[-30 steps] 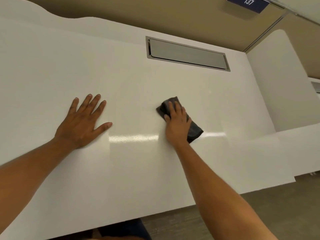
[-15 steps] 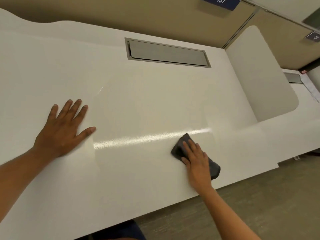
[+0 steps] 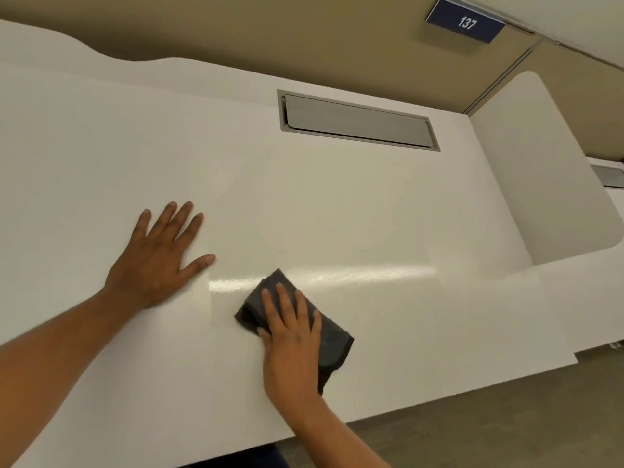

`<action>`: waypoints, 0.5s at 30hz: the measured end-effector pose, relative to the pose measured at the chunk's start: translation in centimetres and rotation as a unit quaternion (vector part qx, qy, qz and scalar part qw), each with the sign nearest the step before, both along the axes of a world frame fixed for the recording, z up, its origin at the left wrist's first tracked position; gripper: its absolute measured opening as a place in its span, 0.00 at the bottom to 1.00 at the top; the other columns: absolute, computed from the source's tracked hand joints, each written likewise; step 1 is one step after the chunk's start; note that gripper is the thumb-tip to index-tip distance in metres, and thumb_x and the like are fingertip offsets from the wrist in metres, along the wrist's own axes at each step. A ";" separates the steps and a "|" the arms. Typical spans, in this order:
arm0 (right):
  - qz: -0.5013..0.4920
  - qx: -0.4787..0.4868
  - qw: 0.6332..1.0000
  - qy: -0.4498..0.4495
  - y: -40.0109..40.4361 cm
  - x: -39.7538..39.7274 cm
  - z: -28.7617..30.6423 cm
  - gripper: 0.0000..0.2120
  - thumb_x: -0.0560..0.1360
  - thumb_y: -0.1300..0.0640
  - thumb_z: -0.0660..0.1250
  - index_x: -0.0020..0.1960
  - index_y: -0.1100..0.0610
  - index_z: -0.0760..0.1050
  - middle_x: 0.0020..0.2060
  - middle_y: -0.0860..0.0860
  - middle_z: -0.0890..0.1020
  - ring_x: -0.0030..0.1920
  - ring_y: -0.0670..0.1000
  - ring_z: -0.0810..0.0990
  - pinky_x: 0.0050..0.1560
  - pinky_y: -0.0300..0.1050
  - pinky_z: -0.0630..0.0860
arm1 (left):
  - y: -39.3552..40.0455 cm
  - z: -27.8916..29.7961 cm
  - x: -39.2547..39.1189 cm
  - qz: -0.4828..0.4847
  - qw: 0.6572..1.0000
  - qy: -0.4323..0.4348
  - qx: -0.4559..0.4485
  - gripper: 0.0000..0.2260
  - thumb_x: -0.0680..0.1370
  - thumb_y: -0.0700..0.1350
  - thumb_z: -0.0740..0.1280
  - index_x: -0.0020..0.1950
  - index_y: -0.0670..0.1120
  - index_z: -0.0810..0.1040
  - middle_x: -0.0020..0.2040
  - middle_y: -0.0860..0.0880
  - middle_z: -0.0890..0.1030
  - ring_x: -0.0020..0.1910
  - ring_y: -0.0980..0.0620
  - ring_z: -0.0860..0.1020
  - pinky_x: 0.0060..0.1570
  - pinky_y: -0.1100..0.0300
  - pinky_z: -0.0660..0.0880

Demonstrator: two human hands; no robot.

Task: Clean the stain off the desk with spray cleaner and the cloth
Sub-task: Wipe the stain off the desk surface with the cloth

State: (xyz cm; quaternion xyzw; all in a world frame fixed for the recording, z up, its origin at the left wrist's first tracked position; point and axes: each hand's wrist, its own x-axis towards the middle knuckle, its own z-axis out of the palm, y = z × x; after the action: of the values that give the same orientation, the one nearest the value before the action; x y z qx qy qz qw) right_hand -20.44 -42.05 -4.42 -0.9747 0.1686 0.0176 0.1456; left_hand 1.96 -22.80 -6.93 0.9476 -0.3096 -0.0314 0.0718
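Note:
A folded dark grey cloth (image 3: 332,346) lies flat on the white desk (image 3: 337,214), near its front edge. My right hand (image 3: 292,336) presses down on the cloth with fingers spread over it. My left hand (image 3: 162,258) rests flat and open on the desk to the left of the cloth, palm down, holding nothing. A glossy streak of reflected light runs across the desk just beyond the cloth. I see no stain and no spray bottle in view.
A grey rectangular cable hatch (image 3: 358,121) is set into the desk at the back. A white rounded divider panel (image 3: 547,184) stands at the right. A blue sign reading 137 (image 3: 466,23) hangs on the beige wall. Floor shows below the desk's front edge.
My right hand has slid the cloth from the desk's middle out toward the front right, then back left toward my left hand. The left hand has stayed flat on the desk.

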 end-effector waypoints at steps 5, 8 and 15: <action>0.060 0.005 0.998 0.002 -5.3 3.7 0.4 0.29 0.85 0.51 0.63 0.83 0.41 0.56 0.85 0.44 0.56 0.85 0.53 0.50 0.83 0.59 0.50 | -0.3 0.4 -0.1 -0.005 1.000 -0.020 0.011 0.40 0.83 0.72 0.44 0.87 0.49 0.54 0.89 0.47 0.54 0.88 0.45 0.53 0.85 0.37 0.51; -0.013 -0.009 1.000 0.018 -12.6 12.7 1.3 0.27 0.87 0.51 0.60 0.84 0.44 0.57 0.84 0.47 0.58 0.84 0.56 0.53 0.80 0.61 0.56 | -0.2 0.5 -0.1 -0.004 1.000 -0.022 0.016 0.39 0.83 0.72 0.44 0.88 0.49 0.54 0.89 0.48 0.54 0.88 0.45 0.53 0.85 0.37 0.51; 0.035 -0.050 0.998 0.028 -13.7 26.4 1.5 0.26 0.87 0.51 0.58 0.84 0.46 0.57 0.83 0.49 0.60 0.82 0.56 0.58 0.78 0.62 0.60 | 0.0 0.1 0.0 -0.006 0.999 -0.041 0.017 0.37 0.85 0.69 0.43 0.87 0.49 0.56 0.89 0.47 0.55 0.88 0.45 0.54 0.85 0.37 0.53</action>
State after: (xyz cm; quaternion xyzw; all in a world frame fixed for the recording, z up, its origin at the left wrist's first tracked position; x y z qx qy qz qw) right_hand 6.01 -55.72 -2.93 -0.9852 0.1391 0.0417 0.0912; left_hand 2.00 -22.80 -6.79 0.9475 -0.3169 0.0013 0.0428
